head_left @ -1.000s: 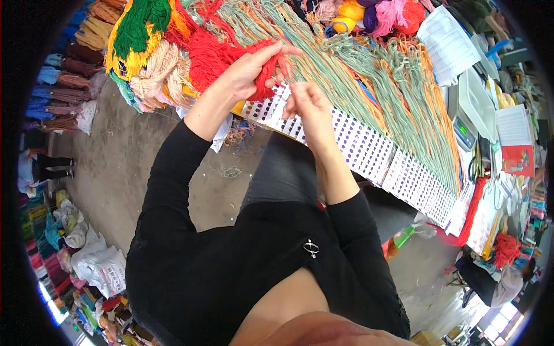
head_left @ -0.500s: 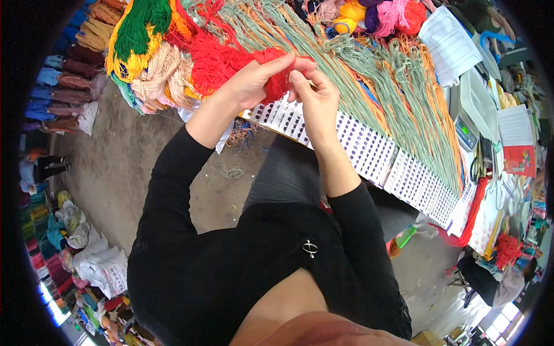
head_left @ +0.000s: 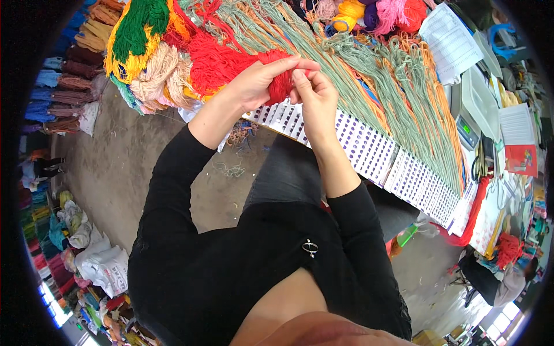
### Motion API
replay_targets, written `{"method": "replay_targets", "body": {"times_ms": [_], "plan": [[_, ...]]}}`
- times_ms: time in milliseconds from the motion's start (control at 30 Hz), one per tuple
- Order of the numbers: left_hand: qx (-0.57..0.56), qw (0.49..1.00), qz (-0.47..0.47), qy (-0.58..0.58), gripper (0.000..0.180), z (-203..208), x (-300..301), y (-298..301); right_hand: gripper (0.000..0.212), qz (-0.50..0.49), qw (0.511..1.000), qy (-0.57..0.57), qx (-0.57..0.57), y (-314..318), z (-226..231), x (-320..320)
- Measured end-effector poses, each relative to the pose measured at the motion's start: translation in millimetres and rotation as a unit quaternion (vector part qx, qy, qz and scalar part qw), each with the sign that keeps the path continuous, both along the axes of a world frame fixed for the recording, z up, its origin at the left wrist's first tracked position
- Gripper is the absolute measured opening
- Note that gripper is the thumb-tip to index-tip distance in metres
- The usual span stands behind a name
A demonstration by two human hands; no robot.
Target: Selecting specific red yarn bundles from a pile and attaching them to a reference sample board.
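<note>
A large bundle of red yarn (head_left: 216,64) lies at the table's left end, and part of it passes through my left hand (head_left: 258,83). My left fingers are wrapped round that red yarn, with the thumb on top. Close against them, my right hand (head_left: 315,92) is closed with thumb and fingertips pinched at the end of the yarn. Whatever strand sits in that pinch is too small to make out. Under both hands runs a white card strip (head_left: 369,147) with rows of dark dots along the table's near edge.
Long green and orange strands (head_left: 398,104) cover the table. Green and yellow skeins (head_left: 141,43) hang at the left corner, beside beige yarn (head_left: 158,75). To the right are a scale (head_left: 466,132), a printed sheet (head_left: 450,43) and scissors (head_left: 478,167). A person (head_left: 511,285) sits at far right.
My hands stay at nearly the same spot over the red yarn. The left fingers and the right pinch have shifted very slightly.
</note>
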State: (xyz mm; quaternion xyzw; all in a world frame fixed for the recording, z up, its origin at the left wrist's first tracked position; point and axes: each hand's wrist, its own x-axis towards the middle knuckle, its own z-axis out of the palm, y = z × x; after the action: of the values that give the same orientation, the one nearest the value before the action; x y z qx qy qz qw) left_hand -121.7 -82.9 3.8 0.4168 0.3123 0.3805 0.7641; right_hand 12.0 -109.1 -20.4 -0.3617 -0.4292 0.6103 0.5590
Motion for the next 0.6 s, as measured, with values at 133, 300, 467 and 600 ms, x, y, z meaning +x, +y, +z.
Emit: {"method": "replay_targets", "body": {"times_ms": [133, 300, 467, 600], "plan": [[-0.023, 0.999, 0.043, -0.002, 0.04, 0.7, 0.4, -1.4, 0.016, 0.0, 1.0, 0.03, 0.007, 0.6, -3.4, 0.5], [-0.061, 0.99, 0.079, -0.104, 0.038, -2.6, -4.8, 4.9, 0.016, -0.029, 0.997, 0.075, -0.002, -3.0, 1.2, -1.8], [0.041, 0.976, 0.149, 0.156, 0.035, 2.3, -22.7, 13.7, 0.017, 0.003, 0.96, -0.27, 0.081, -11.3, 7.5, 21.8], [-0.078, 0.953, 0.26, 0.138, 0.028, -8.6, -109.6, 42.5, 0.018, -0.228, 0.858, -0.393, 0.241, -9.0, 16.3, 72.3]]}}
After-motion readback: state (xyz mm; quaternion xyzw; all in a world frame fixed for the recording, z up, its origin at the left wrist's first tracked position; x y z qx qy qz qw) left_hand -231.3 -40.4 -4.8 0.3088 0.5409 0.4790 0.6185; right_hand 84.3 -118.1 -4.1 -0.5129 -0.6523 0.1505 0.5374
